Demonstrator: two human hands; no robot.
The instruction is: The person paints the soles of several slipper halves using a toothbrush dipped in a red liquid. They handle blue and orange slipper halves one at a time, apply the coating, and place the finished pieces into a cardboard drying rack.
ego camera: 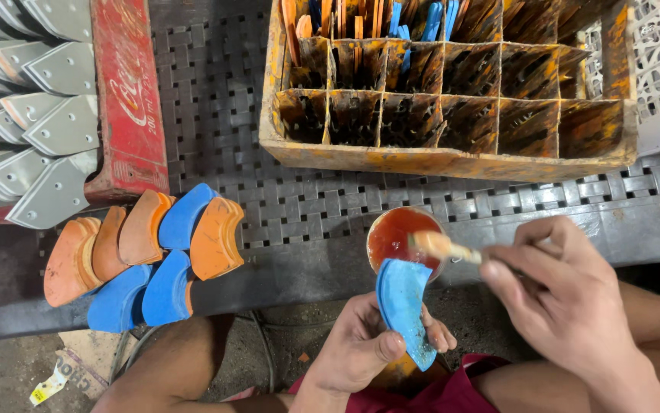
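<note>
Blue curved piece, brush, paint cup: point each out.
blue curved piece (pixel 403 306), head view, middle of its face.
brush (pixel 441 245), head view, paint-coated tip.
paint cup (pixel 391 233), head view, red paint surface.

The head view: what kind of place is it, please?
Probably a small workshop for painting parts by hand. The left hand holds a curved blue piece, similar blue and orange pieces lie stacked nearby, and a paint-stained divided crate holds more.

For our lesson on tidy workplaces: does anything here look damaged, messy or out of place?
The wooden divided crate looks worn, its yellow paint chipped and stained. The curved orange and blue pieces lie in a loose, overlapping heap, not stacked. The blue piece in the left hand has a speckled, scuffed surface.
</note>
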